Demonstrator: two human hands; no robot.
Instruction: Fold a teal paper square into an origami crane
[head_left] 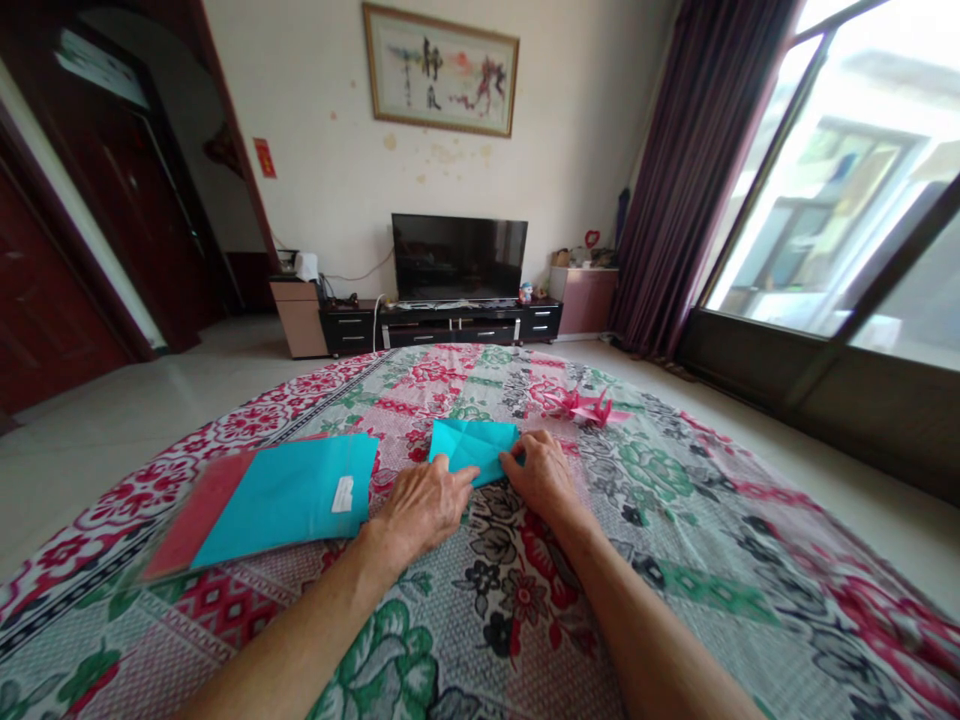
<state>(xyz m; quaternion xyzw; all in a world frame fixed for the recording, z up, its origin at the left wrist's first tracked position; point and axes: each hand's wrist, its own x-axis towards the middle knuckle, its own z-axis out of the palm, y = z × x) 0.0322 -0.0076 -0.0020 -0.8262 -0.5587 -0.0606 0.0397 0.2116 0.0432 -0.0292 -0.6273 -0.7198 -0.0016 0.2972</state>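
A creased square of blue origami paper [474,440] lies on the flowered tablecloth in front of me. Its fold lines show across the top face, and the near edge is partly covered by my fingers. My left hand [426,502] is closed at the paper's lower left, the index finger pressing along the near edge. At the right side, my right hand [546,472] pinches the corner between thumb and fingers. To the left lies a clear packet of blue and red paper sheets [292,500] with a small white label. Pink folded paper cranes [596,407] stand beyond my right hand.
The round table's cloth [660,560] spreads under everything, slightly wrinkled. Past the far edge are a television [460,257] on a low black cabinet [427,327], a purple curtain [697,180] and a large window at right. A framed picture [442,70] hangs on the wall.
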